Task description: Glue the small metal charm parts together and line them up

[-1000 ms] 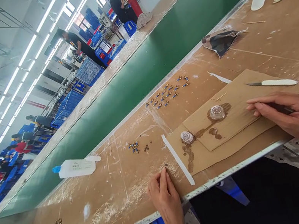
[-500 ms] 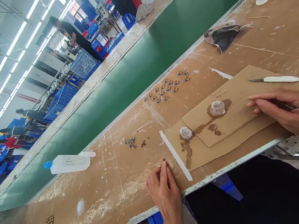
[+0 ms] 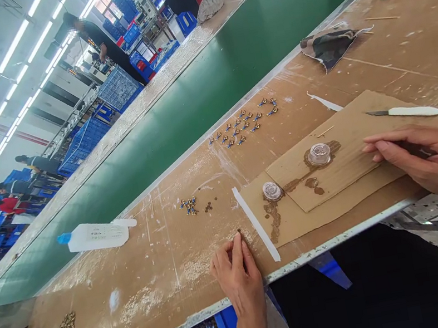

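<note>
My left hand (image 3: 238, 273) rests on the brown tabletop near its front edge, fingers bent and close together. At its leading fingertip is a tiny dark brown piece (image 3: 239, 231). My right hand (image 3: 424, 153) hovers over the right part of the cardboard (image 3: 356, 173), thumb and fingers drawn together in a pinch; whatever it holds, if anything, is hidden. Two small clear dishes (image 3: 319, 154) stand on the cardboard amid brown wet stains. Beyond my left hand lie several loose brown pieces (image 3: 209, 206) and a cluster of small blue-and-gold parts (image 3: 188, 206).
More blue-and-gold parts (image 3: 244, 125) lie in rows farther back. A white-handled knife (image 3: 415, 110) rests on the cardboard. A plastic bottle (image 3: 98, 235) lies at left, a camouflage cloth (image 3: 329, 47) at back right. A green belt (image 3: 206, 90) runs behind; people stand beyond.
The whole view has shifted slightly. Both hands keep nearly the same places and poses, and the small parts on the table have not visibly moved.
</note>
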